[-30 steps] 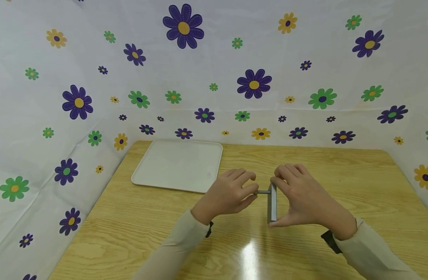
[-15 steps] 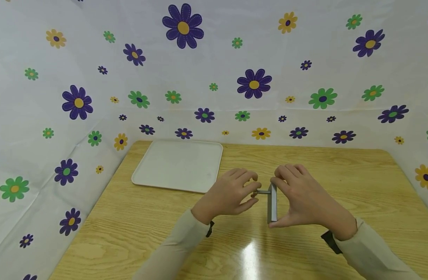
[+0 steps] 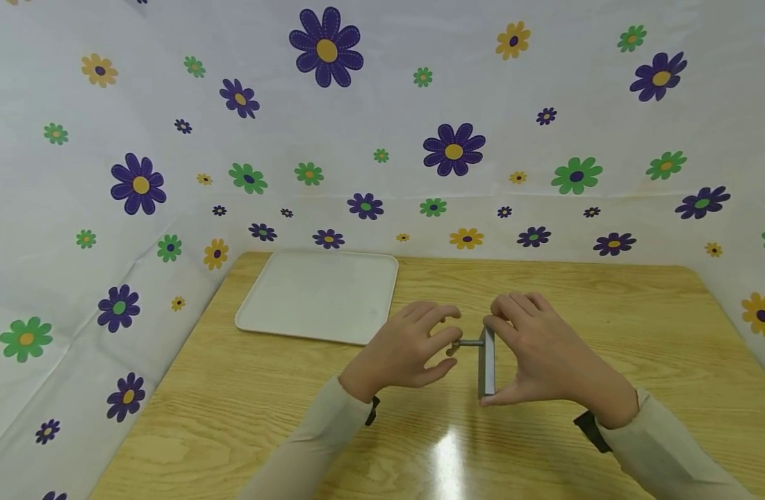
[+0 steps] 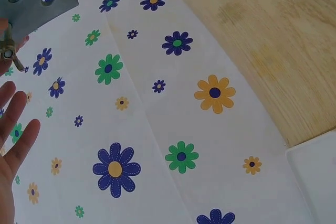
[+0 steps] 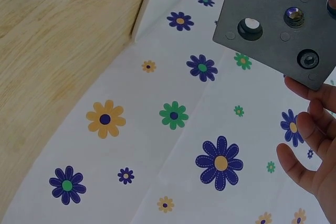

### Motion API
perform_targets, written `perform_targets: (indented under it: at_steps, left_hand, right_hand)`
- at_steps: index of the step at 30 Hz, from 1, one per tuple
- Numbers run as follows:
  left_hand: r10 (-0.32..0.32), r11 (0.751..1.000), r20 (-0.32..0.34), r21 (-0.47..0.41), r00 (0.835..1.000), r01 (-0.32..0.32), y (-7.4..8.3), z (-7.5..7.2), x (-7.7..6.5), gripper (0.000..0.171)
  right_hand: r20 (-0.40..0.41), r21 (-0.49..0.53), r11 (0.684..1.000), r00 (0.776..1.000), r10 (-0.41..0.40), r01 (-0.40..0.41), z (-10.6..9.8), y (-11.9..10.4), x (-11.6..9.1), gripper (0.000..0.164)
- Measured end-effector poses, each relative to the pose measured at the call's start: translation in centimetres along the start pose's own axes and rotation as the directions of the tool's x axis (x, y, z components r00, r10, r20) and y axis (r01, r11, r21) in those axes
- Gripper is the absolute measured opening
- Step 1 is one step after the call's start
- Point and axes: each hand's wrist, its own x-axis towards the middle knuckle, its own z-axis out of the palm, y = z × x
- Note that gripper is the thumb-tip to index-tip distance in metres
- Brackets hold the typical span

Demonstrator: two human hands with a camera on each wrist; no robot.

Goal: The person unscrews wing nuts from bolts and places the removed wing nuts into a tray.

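Observation:
My right hand (image 3: pixel 538 354) holds a flat grey metal plate (image 3: pixel 487 361) upright by its edges, thumb below and fingers above. Several round holes pierce the plate (image 5: pixel 273 30) in the right wrist view, and a socket-head screw (image 5: pixel 308 59) sits near one corner. From its left face a bolt (image 3: pixel 472 343) sticks out sideways, with a brass-coloured wing nut (image 4: pixel 8 53) at its end. The left hand (image 3: pixel 407 347) is at the wing nut, index finger close against it and thumb spread apart below. Its other fingers are loosely bent in the air.
A white tray (image 3: pixel 316 295) lies at the back left of the wooden table (image 3: pixel 232 417). White cloth with printed flowers (image 3: pixel 382 104) stands behind the table and along both sides.
The left thumb and fingers have shifted slightly around the wing nut and parted, showing more of it. The right hand and plate have stayed in place.

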Motion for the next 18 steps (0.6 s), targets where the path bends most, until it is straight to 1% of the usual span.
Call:
perform_targets:
  at_steps: [3,12,18]
  left_hand:
    - [-0.003,1.000,0.006,0.007,1.000,0.003,0.00,0.02,0.12,0.022]
    - [0.015,0.996,0.005,0.083,1.000,-0.015,0.03,-0.07,0.60,0.010]
    - [0.008,0.996,0.014,0.083,1.000,-0.009,-0.06,-0.15,0.71,0.011]
  right_hand:
    - [0.001,0.000,1.000,1.000,0.003,-0.003,0.02,0.00,-0.04,0.088]
    - [-0.002,-0.002,1.000,1.000,0.004,-0.004,0.08,-0.02,-0.07,0.088]
    - [-0.004,0.001,1.000,1.000,0.004,-0.004,0.07,-0.02,-0.07,0.087]
